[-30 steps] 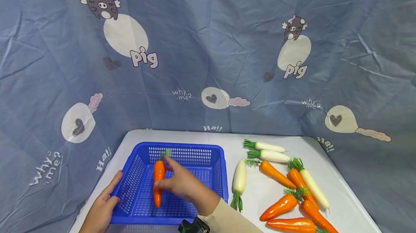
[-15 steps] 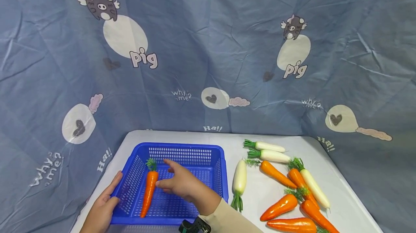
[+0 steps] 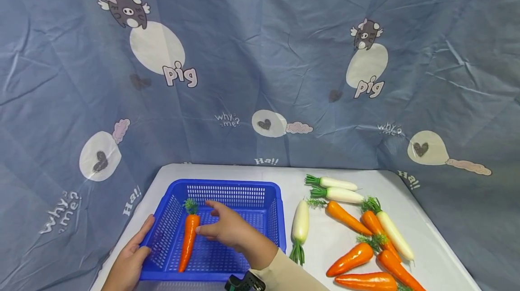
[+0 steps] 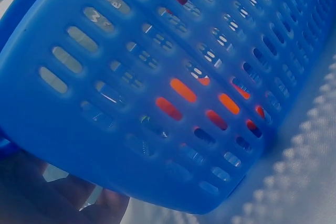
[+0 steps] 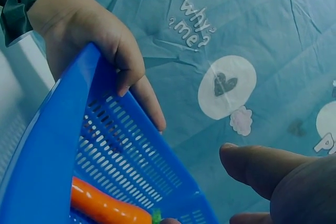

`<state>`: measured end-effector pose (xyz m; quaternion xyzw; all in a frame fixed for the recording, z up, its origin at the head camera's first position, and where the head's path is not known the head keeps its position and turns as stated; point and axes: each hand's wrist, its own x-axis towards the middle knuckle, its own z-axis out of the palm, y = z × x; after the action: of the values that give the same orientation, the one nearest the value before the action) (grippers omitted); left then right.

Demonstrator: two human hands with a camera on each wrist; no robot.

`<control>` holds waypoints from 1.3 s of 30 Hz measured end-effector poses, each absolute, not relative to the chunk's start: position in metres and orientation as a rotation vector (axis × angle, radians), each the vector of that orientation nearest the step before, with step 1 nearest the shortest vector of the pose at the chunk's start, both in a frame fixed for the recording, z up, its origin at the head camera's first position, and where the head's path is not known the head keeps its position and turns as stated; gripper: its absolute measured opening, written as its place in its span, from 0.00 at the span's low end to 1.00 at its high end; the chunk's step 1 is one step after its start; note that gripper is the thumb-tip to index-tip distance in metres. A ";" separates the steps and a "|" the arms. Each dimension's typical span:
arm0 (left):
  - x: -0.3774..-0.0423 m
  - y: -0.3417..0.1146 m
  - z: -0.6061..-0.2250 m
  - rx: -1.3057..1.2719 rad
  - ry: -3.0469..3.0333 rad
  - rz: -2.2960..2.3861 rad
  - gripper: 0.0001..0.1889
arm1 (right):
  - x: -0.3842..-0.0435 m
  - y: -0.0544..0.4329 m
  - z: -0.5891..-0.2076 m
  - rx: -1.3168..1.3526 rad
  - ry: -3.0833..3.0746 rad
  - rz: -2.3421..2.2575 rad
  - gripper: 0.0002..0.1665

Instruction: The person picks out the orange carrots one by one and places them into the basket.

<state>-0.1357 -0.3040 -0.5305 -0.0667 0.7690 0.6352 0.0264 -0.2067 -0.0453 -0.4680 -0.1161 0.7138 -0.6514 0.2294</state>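
Observation:
A blue plastic basket [image 3: 282, 223] stands on the left part of the white table. My left hand [image 3: 126, 264] grips its left rim, and in the right wrist view the thumb of this left hand [image 5: 100, 40] bends over the edge. One orange carrot [image 3: 188, 242] with a green top lies along the left side of the basket floor. Above the basket, my right hand [image 3: 231, 230] is spread, thumb and index finger apart, with the thumb tip beside the carrot. Through the slots in the left wrist view, orange parts of the carrot [image 4: 229, 103] show.
Right of the basket lies a white radish [image 3: 300, 225], its green leaves toward the front. Farther right are several carrots [image 3: 349, 258] and more white radishes [image 3: 343, 195], some overlapping. A blue printed cloth [image 3: 260, 65] hangs behind the table.
The right hand has let go of the carrot, which dropped and settled leftward onto the basket floor. The right hand stays over the basket, and the left hand keeps its place on the rim.

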 end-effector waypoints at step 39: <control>-0.139 -0.305 -0.535 -0.221 2.358 1.980 0.40 | -0.203 0.003 -0.462 -0.327 1.936 -1.848 0.38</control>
<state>-0.1388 -0.3048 -0.5349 -0.0716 0.7636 0.6411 0.0271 -0.2031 0.0027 -0.4624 -0.1183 0.7003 -0.6685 0.2206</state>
